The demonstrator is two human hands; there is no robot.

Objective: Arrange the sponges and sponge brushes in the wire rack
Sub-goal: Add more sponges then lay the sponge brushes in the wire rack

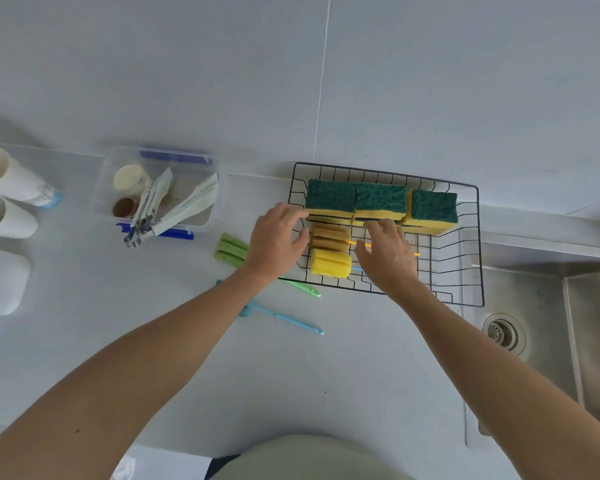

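Note:
A black wire rack (465, 237) sits on the counter beside the sink. Three green-and-yellow sponges (380, 202) stand in a row along its back. In front of them lie a tan sponge brush (329, 238) with an orange handle and a yellow sponge brush (330, 263). My left hand (278, 240) hovers at the rack's left edge, fingers spread, close to the tan brush head. My right hand (387, 254) lies over the orange handle, fingers apart. A green sponge brush (231, 251) and a blue sponge brush (281, 317) lie on the counter left of the rack.
A clear plastic box (160, 192) with tongs and small cups stands at the back left. White cups (4, 195) lie at the far left. A steel sink (551, 323) with a drain is on the right. A wall rises behind the counter.

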